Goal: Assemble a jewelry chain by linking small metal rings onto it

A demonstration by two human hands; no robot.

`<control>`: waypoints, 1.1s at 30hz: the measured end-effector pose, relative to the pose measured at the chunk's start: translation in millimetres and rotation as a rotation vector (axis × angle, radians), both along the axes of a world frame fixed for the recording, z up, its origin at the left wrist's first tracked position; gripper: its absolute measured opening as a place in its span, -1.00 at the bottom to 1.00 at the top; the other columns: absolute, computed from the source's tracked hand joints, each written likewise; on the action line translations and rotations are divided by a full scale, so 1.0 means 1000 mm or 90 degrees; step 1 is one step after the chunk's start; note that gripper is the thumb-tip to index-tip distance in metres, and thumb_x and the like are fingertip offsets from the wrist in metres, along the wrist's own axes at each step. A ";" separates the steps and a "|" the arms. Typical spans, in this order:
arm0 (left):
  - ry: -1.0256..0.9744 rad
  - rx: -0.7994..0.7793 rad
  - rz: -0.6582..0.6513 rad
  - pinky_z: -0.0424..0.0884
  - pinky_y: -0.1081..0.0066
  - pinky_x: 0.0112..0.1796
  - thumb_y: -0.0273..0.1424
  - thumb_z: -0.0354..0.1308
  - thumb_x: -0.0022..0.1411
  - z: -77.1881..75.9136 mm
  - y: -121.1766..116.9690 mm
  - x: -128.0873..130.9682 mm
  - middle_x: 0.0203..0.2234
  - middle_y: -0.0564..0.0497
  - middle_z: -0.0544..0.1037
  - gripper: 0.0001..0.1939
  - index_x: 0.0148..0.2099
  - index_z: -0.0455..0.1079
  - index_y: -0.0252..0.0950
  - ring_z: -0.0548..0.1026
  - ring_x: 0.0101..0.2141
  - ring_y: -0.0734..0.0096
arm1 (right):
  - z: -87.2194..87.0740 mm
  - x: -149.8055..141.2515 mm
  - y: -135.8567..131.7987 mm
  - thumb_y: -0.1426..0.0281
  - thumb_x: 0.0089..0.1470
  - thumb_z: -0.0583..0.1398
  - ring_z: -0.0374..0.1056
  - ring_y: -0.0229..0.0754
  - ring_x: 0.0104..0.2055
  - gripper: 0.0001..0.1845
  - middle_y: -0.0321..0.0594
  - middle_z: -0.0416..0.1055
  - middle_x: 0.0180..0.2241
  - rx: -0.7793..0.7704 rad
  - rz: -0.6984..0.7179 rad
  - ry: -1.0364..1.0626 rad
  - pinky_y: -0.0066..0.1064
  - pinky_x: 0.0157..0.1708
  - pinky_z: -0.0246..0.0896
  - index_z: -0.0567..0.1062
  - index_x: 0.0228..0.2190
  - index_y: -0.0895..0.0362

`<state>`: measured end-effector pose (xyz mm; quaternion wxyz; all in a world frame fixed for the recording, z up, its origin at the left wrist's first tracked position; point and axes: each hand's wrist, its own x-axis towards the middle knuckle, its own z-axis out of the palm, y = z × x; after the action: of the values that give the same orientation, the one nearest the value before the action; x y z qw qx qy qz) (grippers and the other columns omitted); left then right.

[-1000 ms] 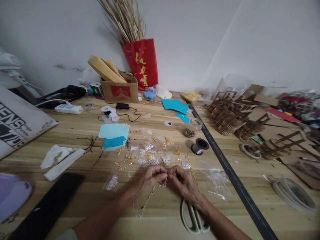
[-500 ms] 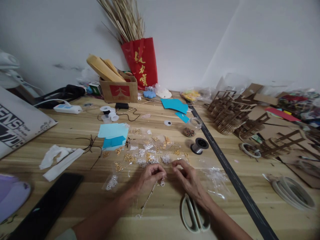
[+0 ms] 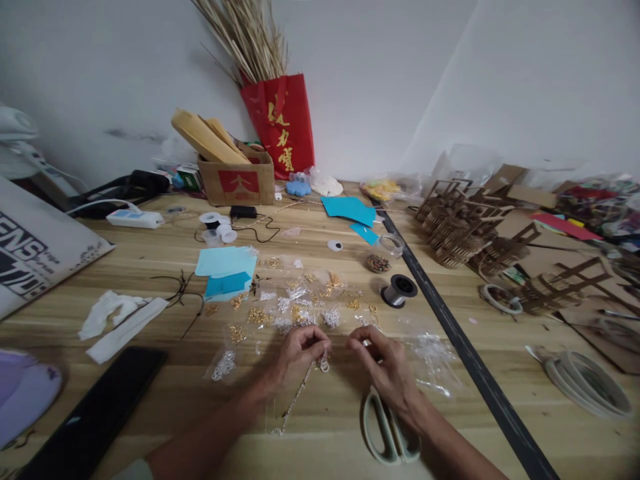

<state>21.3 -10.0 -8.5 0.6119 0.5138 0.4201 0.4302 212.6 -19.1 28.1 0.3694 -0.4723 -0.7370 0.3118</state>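
While the left hand (image 3: 301,348) pinches a silvery chain (image 3: 299,389), the right hand (image 3: 384,360) curls near the scissors (image 3: 390,433), can't tell if it's gripping anything

Three gold Chinese characters ran down a red bag (image 3: 300,133), the middle one 力. A pale bag (image 3: 47,248) carried bold black capitals "ENS", cut off at the left edge. A cardboard box (image 3: 215,183) showed a red panel with a pale emblem.
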 end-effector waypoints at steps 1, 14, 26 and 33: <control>-0.001 -0.003 0.003 0.25 0.48 -0.47 -0.18 0.25 0.05 0.000 0.000 0.000 -0.61 0.08 0.40 -0.69 -0.44 0.36 -0.34 0.34 -0.55 0.49 | 0.002 0.004 0.003 0.18 0.23 0.08 0.20 -0.31 -0.64 -0.71 -0.31 0.38 -0.57 -0.031 -0.016 -0.008 -0.50 -0.65 0.06 0.44 -0.38 0.12; 0.009 -0.015 0.024 0.25 0.47 -0.47 -0.19 0.26 0.03 0.000 0.000 0.001 -0.61 0.08 0.39 -0.70 -0.45 0.35 -0.34 0.33 -0.55 0.49 | 0.018 0.024 0.026 0.01 0.09 0.18 -0.13 -0.53 -0.80 -0.60 -0.24 0.48 -0.36 -0.311 -0.011 0.345 -0.57 -0.84 -0.34 0.41 -0.32 0.12; 0.067 0.091 0.016 0.25 0.47 -0.42 -0.27 0.19 0.12 -0.008 -0.002 0.001 -0.56 0.06 0.43 -0.78 -0.42 0.40 -0.33 0.35 -0.48 0.45 | -0.020 -0.013 0.002 0.28 0.17 0.17 0.41 -0.24 -0.47 -0.85 -0.28 0.51 -0.48 -0.141 0.109 0.045 -0.46 -0.46 0.27 0.42 -0.31 0.12; 0.107 0.122 0.008 0.26 0.46 -0.42 -0.29 0.16 0.14 -0.006 -0.003 0.001 -0.57 0.04 0.43 -0.79 -0.43 0.41 -0.34 0.35 -0.49 0.43 | -0.015 -0.013 0.002 0.30 0.19 0.14 0.38 -0.25 -0.47 -0.86 -0.27 0.49 -0.47 -0.100 0.072 0.007 -0.48 -0.47 0.24 0.41 -0.32 0.12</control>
<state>22.7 -12.9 -14.1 0.5198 0.6016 0.4302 0.4276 199.4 -17.1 13.1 0.3171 -0.4556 -0.7337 0.3918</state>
